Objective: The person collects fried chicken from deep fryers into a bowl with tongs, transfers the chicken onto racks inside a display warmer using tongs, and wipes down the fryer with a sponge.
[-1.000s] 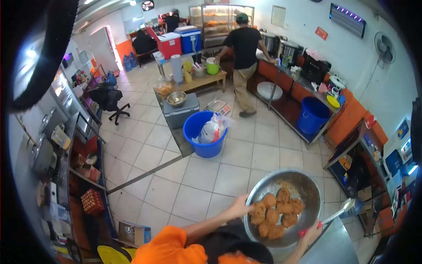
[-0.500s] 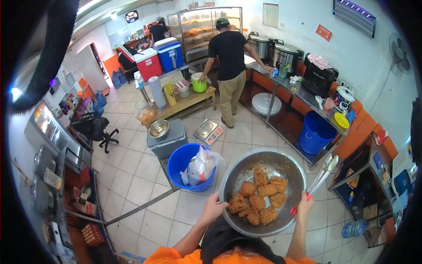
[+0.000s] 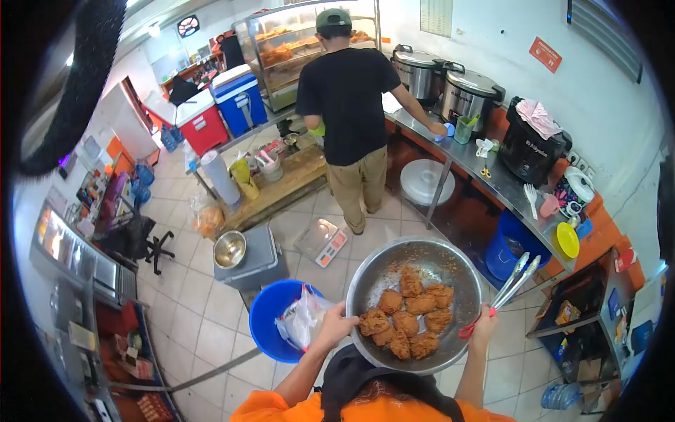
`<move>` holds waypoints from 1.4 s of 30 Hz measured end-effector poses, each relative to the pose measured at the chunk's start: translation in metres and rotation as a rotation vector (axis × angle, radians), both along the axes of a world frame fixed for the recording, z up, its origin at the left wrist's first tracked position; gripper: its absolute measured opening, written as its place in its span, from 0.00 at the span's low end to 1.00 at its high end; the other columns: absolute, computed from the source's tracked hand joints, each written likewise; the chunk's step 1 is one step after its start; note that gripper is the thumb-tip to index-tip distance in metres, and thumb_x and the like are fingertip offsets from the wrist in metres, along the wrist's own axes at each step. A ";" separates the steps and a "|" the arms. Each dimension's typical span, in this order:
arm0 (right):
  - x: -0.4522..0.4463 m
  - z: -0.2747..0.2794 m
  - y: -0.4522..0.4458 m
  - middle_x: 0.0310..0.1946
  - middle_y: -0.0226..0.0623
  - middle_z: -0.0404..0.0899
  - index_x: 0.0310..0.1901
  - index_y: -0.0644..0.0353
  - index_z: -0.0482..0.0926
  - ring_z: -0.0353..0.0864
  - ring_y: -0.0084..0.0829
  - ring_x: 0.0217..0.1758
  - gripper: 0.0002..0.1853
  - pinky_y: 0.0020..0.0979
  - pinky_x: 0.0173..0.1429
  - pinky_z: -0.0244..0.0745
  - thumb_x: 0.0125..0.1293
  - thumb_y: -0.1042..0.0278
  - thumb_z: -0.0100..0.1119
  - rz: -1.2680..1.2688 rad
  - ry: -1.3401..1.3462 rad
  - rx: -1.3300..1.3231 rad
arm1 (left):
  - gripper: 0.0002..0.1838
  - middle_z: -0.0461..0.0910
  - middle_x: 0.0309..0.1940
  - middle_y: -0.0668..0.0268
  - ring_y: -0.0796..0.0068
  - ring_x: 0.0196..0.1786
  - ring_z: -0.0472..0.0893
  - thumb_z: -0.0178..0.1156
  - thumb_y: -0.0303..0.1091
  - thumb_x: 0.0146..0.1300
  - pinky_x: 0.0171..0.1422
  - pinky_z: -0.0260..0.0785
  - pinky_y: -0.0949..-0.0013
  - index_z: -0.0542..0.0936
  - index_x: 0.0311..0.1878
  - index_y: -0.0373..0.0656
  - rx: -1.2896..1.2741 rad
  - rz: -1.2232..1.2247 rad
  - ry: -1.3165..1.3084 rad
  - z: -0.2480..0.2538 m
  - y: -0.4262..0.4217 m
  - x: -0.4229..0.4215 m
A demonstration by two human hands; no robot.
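Note:
A large steel bowl [image 3: 460, 330] is carried level in front of me, with several pieces of fried chicken [image 3: 406, 322] inside, grouped toward its near side. My left hand [image 3: 337, 327] is closed on the bowl's left rim. At the opposite rim, my right hand [image 3: 483, 325] is closed around the edge and also holds a pair of tongs [image 3: 515, 281]. The tongs have red handles and point up and away to the right. Below and left of the bowl stands a blue tub [image 3: 264, 327] with a plastic bag [image 3: 302, 318] in it.
A person in a black shirt [image 3: 348, 95] stands ahead, one hand at the steel counter [image 3: 485, 165]. A scale [image 3: 322, 241] lies on the floor near a grey cooler [image 3: 260, 264] bearing a small metal bowl [image 3: 230, 250]. A low wooden table [image 3: 288, 179] stands left; rice cookers [image 3: 470, 98] line the right.
My view has moved forward, so the scale, cooler and counter appear closer. The person ahead has lifted the lime bucket off the wooden table. Both my hands keep their hold.

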State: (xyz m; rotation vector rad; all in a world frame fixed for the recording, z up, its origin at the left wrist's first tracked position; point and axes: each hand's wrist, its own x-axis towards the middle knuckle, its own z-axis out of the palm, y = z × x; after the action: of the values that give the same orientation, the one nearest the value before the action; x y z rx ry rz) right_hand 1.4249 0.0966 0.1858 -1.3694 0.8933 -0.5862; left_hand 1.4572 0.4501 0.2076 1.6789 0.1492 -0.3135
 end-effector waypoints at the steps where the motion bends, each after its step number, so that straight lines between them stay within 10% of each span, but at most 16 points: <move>1: 0.025 -0.007 -0.010 0.17 0.19 0.60 0.26 0.56 0.71 0.59 0.15 0.20 0.12 0.25 0.23 0.51 0.65 0.64 0.57 0.000 -0.020 -0.004 | 0.18 0.80 0.30 0.67 0.79 0.28 0.75 0.58 0.22 0.50 0.30 0.68 0.73 0.79 0.47 0.36 0.010 -0.001 0.027 0.000 -0.008 0.025; 11: 0.290 -0.006 -0.038 0.22 0.28 0.70 0.36 0.63 0.74 0.70 0.21 0.25 0.10 0.28 0.30 0.66 0.65 0.64 0.59 0.399 0.014 -0.261 | 0.18 0.80 0.30 0.64 0.76 0.27 0.77 0.59 0.21 0.47 0.26 0.69 0.73 0.79 0.45 0.36 0.002 0.367 0.137 -0.018 -0.040 0.207; 24: 0.538 0.004 0.205 0.27 0.44 0.76 0.38 0.67 0.73 0.78 0.36 0.31 0.14 0.36 0.39 0.72 0.61 0.65 0.62 1.181 -0.070 -0.205 | 0.21 0.81 0.37 0.60 0.74 0.36 0.80 0.54 0.15 0.48 0.37 0.73 0.71 0.70 0.48 0.37 0.152 1.078 0.146 -0.001 0.064 0.234; 30: 0.648 0.004 0.310 0.33 0.51 0.76 0.27 0.70 0.75 0.77 0.48 0.37 0.18 0.42 0.45 0.70 0.60 0.59 0.61 1.252 0.039 -0.246 | 0.24 0.80 0.36 0.62 0.76 0.28 0.79 0.53 0.18 0.49 0.21 0.68 0.77 0.70 0.53 0.40 0.009 1.213 0.161 -0.009 0.124 0.311; 33: 0.720 -0.003 0.340 0.19 0.41 0.74 0.26 0.65 0.71 0.75 0.34 0.25 0.17 0.37 0.33 0.70 0.60 0.60 0.63 1.171 -0.082 -0.346 | 0.21 0.79 0.29 0.64 0.78 0.21 0.75 0.56 0.16 0.48 0.22 0.64 0.77 0.70 0.48 0.38 -0.033 1.199 0.114 -0.008 0.155 0.383; 42: 0.987 0.017 0.376 0.19 0.46 0.79 0.24 0.65 0.77 0.81 0.43 0.26 0.18 0.42 0.35 0.72 0.58 0.56 0.61 0.872 -0.070 -0.239 | 0.16 0.79 0.39 0.65 0.74 0.36 0.80 0.58 0.21 0.56 0.21 0.69 0.77 0.72 0.47 0.43 -0.511 1.084 0.219 -0.018 0.211 0.660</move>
State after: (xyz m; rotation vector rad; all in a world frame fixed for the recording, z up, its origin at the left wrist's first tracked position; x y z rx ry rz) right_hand 2.4119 0.4723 0.2030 -1.7665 0.1092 -0.0570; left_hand 2.1171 0.6609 0.1891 0.8699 1.0055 0.2766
